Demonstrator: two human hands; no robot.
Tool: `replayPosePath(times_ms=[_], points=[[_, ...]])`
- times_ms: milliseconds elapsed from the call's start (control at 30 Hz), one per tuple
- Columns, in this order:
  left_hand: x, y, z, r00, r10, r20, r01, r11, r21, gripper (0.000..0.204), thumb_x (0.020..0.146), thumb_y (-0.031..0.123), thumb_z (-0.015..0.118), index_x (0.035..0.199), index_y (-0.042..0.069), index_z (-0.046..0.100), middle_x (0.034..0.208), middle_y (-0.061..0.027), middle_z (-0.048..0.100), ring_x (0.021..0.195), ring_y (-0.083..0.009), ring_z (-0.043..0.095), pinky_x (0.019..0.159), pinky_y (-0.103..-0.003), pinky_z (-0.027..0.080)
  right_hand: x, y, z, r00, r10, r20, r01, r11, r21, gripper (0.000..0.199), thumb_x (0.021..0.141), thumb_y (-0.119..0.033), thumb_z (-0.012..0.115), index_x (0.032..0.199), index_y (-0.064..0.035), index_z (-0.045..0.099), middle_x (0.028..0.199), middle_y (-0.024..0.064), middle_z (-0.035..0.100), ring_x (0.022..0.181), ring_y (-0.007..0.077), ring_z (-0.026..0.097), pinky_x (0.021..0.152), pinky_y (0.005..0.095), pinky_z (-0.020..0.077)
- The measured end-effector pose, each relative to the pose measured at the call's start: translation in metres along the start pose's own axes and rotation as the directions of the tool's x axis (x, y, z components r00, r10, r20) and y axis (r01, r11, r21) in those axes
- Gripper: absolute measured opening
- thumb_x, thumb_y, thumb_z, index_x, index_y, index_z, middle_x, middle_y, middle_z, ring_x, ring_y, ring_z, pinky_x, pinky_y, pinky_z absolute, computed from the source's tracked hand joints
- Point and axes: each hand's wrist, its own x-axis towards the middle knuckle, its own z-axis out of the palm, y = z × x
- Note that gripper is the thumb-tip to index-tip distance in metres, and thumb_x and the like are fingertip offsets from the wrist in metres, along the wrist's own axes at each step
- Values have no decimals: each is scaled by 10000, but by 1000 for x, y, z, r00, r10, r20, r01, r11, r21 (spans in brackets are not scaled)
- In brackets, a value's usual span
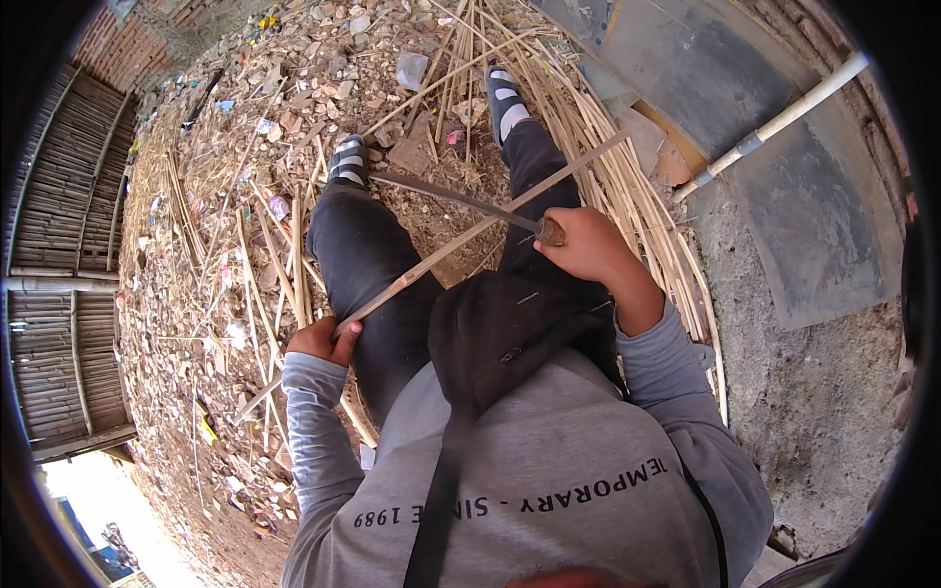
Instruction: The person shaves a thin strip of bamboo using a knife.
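As it slants across the dark trousers [365, 240], one bamboo strip [423, 267]: long, slender, nearly straight, pale tan, one edge darker near the left hand [319, 340], whose fingers close round its lower part. One knife [441, 199]: long narrow grey blade, brown handle gripped in the right hand [591, 247]; blade crossing strip, contact unclear.
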Motion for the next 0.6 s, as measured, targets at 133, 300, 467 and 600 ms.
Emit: replayPosePath(times_ms=[133,300,467,600], points=[[1,-1,4,1000,6,-28,-7,1000,-19,606,920,604,608,748,23,607,627,-216,598,655,-456,616,616,-524,471,9,6,-9,995,77,56,-79,996,33,265,795,-286,782,871,-55,677,793,188,670,790,417,650,690,478,497],[-1,2,3,999,-25,-23,25,1000,13,607,927,607,593,756,25,609,650,-229,607,684,-463,625,639,-524,480,12,16,-7,992,104,-77,-96,991,97,248,805,-263,764,887,-49,669,778,186,662,782,418,644,691,474,499],[1,2,2,1000,-25,11,25,1000,-11,629,921,631,585,757,24,609,654,-233,611,691,-464,627,642,-523,484,1,-4,2,1000,16,17,-16,999,40,254,802,-272,770,895,-55,676,792,194,666,812,427,652,704,481,507],[0,0,3,999,-37,10,37,999,-11,630,920,638,580,771,27,620,669,-240,616,705,-467,630,646,-527,484,8,-3,-5,997,5,82,-6,1000,3,270,797,-276,776,897,-45,678,786,197,664,811,420,658,705,483,508]])
